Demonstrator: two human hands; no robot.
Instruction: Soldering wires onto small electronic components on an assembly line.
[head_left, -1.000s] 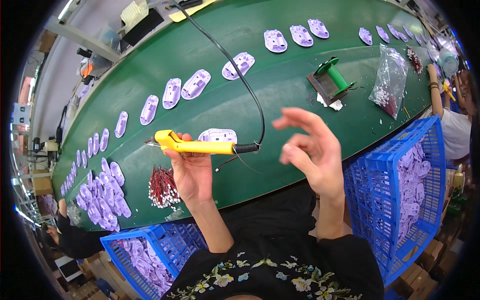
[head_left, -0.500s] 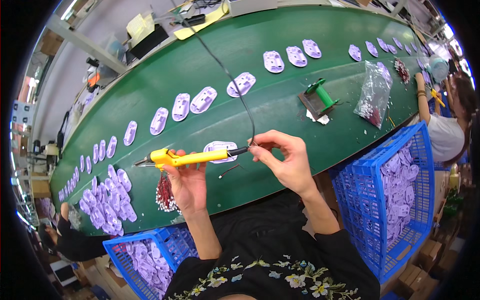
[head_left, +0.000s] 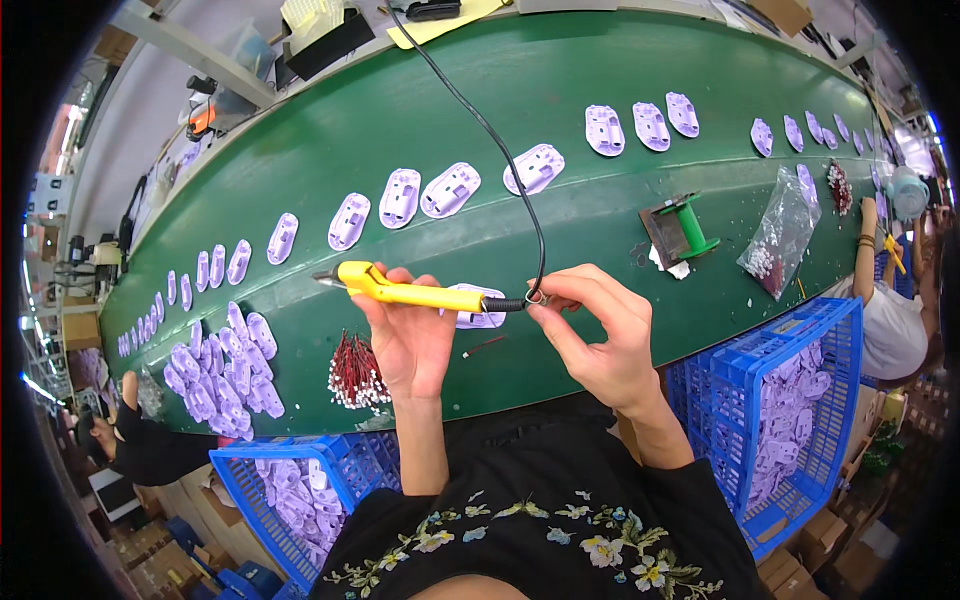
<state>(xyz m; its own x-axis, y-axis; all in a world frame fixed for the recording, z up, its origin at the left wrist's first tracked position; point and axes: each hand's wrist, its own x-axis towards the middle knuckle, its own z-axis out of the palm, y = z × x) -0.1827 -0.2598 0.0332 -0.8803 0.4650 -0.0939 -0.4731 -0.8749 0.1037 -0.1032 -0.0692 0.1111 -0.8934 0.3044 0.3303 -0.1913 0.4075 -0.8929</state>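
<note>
Soldering iron (head_left: 425,294) in LH (head_left: 412,348), RH (head_left: 606,335) at cord (head_left: 541,247)

Yellow plastic soldering-iron-style tool (head_left: 432,296) is held midair, pretty much level, dark pointed tip (head_left: 326,278) aimed left; thin black cable (head_left: 542,250) curves up past the ribbed black sleeve (head_left: 505,304).

Tabletop (head_left: 560,230): reflecting bright light, a pale sheen crossing its middle
Light strip (head_left: 43,390): glaring at far left
Right hand (head_left: 612,345): appearing fairly sharp
Frame rim: bending straight edges, fading into black
</note>
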